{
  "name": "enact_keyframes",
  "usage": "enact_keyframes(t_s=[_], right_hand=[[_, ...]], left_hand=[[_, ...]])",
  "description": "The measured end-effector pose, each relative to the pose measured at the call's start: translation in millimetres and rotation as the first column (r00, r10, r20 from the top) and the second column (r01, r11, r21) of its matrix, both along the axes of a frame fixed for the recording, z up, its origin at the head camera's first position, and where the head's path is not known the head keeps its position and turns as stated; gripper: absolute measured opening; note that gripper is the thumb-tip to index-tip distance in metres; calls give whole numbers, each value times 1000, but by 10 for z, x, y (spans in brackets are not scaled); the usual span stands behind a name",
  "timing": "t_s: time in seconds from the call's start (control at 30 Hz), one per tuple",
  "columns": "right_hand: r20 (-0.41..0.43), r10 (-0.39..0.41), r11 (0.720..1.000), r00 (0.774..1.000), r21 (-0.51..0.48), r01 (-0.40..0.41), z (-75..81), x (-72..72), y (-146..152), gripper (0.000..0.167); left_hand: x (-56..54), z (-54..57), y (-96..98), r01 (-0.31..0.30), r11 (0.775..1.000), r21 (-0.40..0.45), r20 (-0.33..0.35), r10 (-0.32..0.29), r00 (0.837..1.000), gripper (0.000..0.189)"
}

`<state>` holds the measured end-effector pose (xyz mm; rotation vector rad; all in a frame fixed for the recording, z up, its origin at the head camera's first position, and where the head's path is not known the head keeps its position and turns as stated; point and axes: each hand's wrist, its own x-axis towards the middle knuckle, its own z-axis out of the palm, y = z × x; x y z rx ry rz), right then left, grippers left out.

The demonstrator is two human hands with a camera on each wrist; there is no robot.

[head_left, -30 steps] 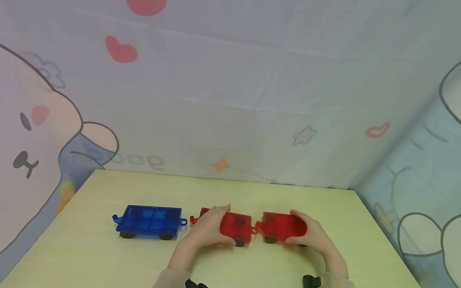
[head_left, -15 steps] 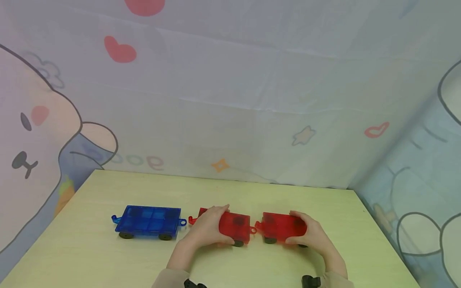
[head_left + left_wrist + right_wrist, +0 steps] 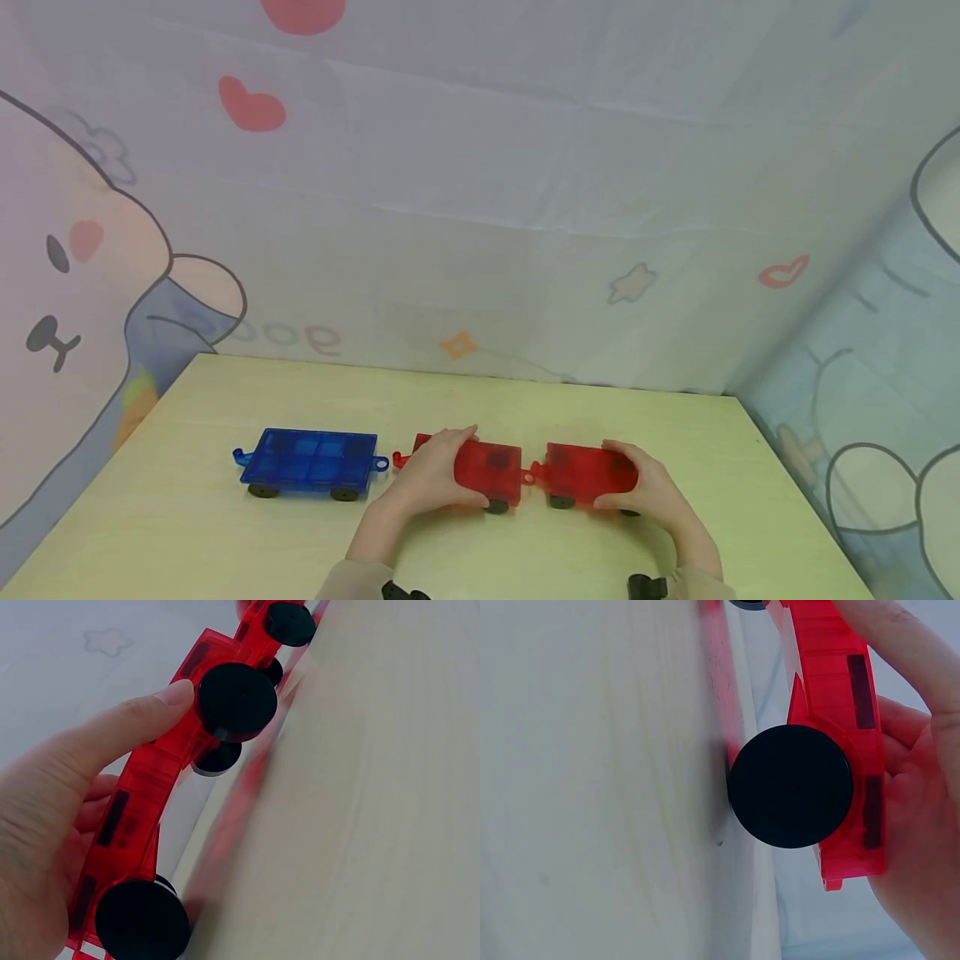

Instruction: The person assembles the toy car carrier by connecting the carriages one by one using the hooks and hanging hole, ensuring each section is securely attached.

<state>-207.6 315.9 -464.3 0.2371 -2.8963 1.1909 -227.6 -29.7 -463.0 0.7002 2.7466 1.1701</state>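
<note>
A red see-through toy wagon with black wheels (image 3: pixel 495 471) is under my left hand (image 3: pixel 431 479), which grips it across the top from both sides. The thumb lies along its near side, by a wheel (image 3: pixel 238 701) in the left wrist view. To the right, my right hand (image 3: pixel 654 492) grips a second red wagon (image 3: pixel 585 471) the same way, with its palm behind the wagon body (image 3: pixel 847 742) in the right wrist view. The ring (image 3: pixel 528 477) of the left wagon overlaps the hook (image 3: pixel 536 469) of the right one. My palms hide part of both wagons.
A blue toy wagon (image 3: pixel 311 458) stands on the pale wooden table (image 3: pixel 225 542), left of the red ones. Its ring (image 3: pixel 381 463) is just short of the left red wagon's hook (image 3: pixel 401 460). Behind the table hangs a printed cloth (image 3: pixel 495 275).
</note>
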Motion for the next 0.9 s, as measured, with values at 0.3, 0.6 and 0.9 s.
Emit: enact_keyframes(t_s=[0.3,0.6,0.9], right_hand=[[15,1,1000,1000,-8,-1,0,5,-1,88],[5,19,1000,1000,1,-19,10,1,-20,88],[14,17,1000,1000,5,-17,34,-13,-64,87]], left_hand=[[7,-5,-15,-38,998,55,41,35,999,97],[10,-2,7,-64,996,55,41,62,997,97],[2,-4,20,-81,996,43,22,80,997,97]])
